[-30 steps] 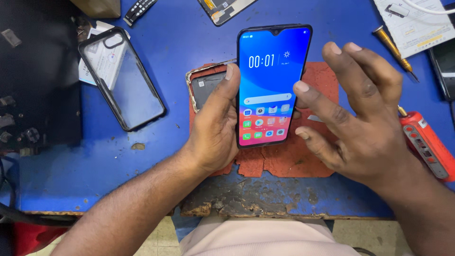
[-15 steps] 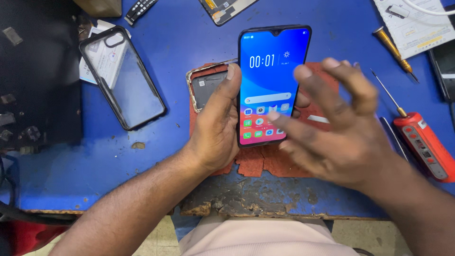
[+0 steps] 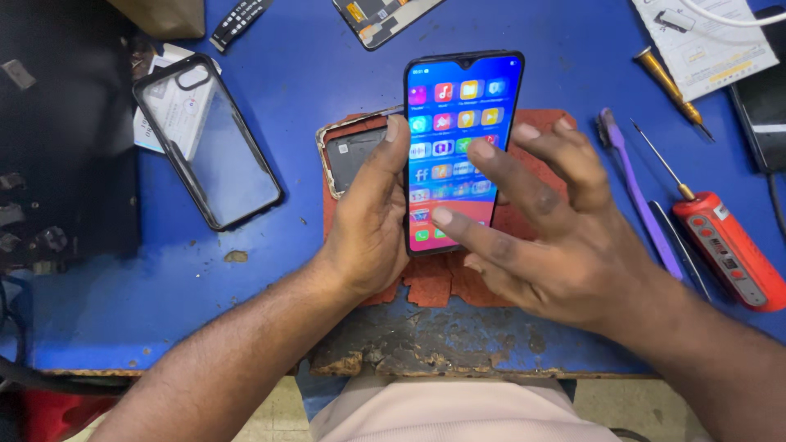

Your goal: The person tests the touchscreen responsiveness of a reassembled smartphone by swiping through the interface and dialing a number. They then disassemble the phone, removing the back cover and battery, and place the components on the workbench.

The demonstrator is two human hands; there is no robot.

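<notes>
— What was the biggest thing under the hands?

— One blue worktable (image 3: 327, 311), with a chipped near edge just below both wrists. On it, directly beneath the hands, lay one worn red mat (image 3: 540, 123).

— And the hands themselves?

— Two. The left hand (image 3: 368, 221) gripped one lit smartphone (image 3: 460, 123) by its left edge, thumb along the side, holding it above the mat. The right hand (image 3: 557, 237) was open, fingers spread, grasping nothing; its thumb tip (image 3: 442, 216) sat over the lower part of the screen, though I could not tell whether it touched the glass.

— What lay around them?

— Left of the left hand, well apart, one clear phone case (image 3: 209, 139) with a black rim. Just behind the left fingers, partly hidden by the phone, one opened phone back (image 3: 348, 151). Right of the right hand I counted one red-handled electric screwdriver (image 3: 720, 245), one purple pry tool (image 3: 639, 188) just beside the fingers, and farther off one brass-handled screwdriver (image 3: 667, 82). Beyond the phone, one bare screen panel (image 3: 381, 15).
</notes>
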